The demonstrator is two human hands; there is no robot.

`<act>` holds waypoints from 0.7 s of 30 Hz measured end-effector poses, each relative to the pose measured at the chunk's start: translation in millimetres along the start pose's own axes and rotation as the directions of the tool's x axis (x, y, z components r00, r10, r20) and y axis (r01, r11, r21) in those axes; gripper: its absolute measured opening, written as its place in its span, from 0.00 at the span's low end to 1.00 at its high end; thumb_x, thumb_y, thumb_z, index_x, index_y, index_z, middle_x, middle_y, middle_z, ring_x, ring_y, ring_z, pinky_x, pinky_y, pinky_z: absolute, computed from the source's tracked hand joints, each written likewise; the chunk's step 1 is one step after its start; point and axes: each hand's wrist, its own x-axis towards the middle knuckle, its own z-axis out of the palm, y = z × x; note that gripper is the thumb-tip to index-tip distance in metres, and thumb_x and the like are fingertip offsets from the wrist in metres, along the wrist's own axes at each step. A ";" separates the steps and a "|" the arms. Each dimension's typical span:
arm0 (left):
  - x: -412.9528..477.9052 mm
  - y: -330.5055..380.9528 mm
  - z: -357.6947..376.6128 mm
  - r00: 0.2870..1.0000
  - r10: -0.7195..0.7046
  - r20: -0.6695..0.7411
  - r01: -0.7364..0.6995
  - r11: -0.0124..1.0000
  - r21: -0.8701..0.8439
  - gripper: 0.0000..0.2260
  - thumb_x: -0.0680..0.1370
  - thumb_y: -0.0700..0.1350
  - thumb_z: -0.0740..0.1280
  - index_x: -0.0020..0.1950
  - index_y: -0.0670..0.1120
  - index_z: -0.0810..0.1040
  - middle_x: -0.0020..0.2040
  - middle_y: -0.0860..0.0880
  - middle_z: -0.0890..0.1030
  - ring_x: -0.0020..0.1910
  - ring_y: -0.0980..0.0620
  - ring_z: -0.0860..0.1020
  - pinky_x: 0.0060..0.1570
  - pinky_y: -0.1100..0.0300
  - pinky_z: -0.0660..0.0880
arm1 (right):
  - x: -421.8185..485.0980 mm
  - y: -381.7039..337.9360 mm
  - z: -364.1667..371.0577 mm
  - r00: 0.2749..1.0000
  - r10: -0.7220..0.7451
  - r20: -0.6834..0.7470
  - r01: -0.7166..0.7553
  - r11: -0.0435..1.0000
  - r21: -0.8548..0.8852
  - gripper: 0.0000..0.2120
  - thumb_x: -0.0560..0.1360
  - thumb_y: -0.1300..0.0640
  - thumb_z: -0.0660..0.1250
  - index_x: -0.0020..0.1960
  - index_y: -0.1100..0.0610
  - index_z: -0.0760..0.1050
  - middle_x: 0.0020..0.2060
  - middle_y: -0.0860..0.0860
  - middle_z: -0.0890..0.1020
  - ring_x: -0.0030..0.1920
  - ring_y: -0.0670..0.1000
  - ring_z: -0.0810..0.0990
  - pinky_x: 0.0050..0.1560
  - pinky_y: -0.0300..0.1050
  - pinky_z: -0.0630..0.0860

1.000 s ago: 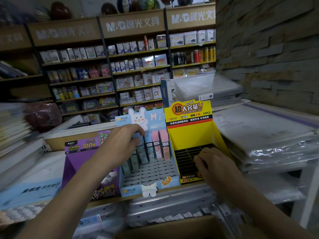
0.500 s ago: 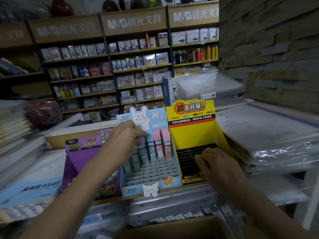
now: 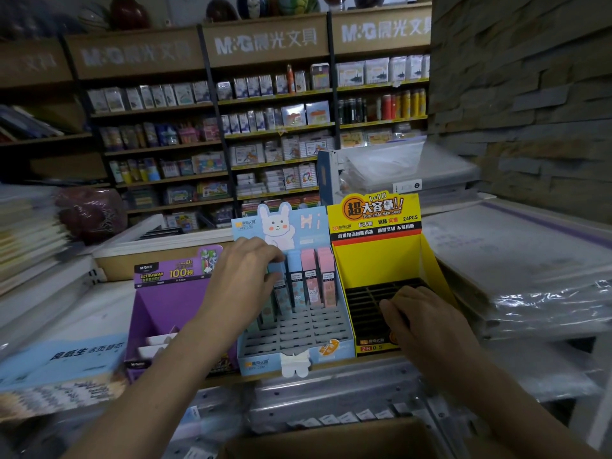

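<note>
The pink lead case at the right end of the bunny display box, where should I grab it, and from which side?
Probably pinch its pink cap from above, front and back. The case stands in its slot with another pink case close on its left and the display box wall on its right, leaving only the top free.

I read the blue display box (image 3: 331,359) as printed card, matt with a faint sheen. The pastel cases (image 3: 309,276) standing in it look like smooth, hard plastic. Just right of it, the yellow display box (image 3: 381,263) is glossier card around a dull black grid (image 3: 367,303). Further right, the film-wrapped stacks (image 3: 530,293) shine and crinkle, and the stone wall (image 3: 530,94) is rough. On its left, the purple box (image 3: 165,299) is matt card.
</note>
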 end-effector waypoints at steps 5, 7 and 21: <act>-9.8 0.8 -1.9 1.000 0.008 -0.015 -0.009 1.000 -0.027 0.18 0.78 0.45 0.74 0.67 0.49 0.79 0.61 0.50 0.81 0.63 0.47 0.73 0.65 0.52 0.68 | 1.9 -2.4 -3.1 0.999 -0.006 0.043 0.006 1.000 -0.017 0.16 0.82 0.49 0.62 0.36 0.50 0.72 0.34 0.43 0.73 0.39 0.45 0.70 0.37 0.42 0.65; -19.4 4.2 -5.6 0.997 0.012 -0.072 -0.018 0.996 -0.084 0.17 0.78 0.42 0.73 0.66 0.48 0.79 0.61 0.50 0.81 0.63 0.47 0.74 0.64 0.56 0.67 | 3.9 -5.5 -8.0 0.994 0.007 0.110 -0.009 1.000 0.015 0.15 0.82 0.49 0.61 0.38 0.51 0.74 0.36 0.43 0.74 0.42 0.45 0.71 0.40 0.42 0.67; -165.2 27.2 20.4 0.969 -0.244 0.031 0.210 0.759 -0.616 0.07 0.78 0.42 0.73 0.49 0.55 0.83 0.40 0.60 0.81 0.37 0.64 0.77 0.35 0.74 0.68 | -77.4 -54.9 9.4 0.986 -0.100 0.132 0.044 0.927 0.372 0.10 0.78 0.60 0.69 0.38 0.54 0.77 0.34 0.46 0.78 0.37 0.45 0.76 0.37 0.33 0.68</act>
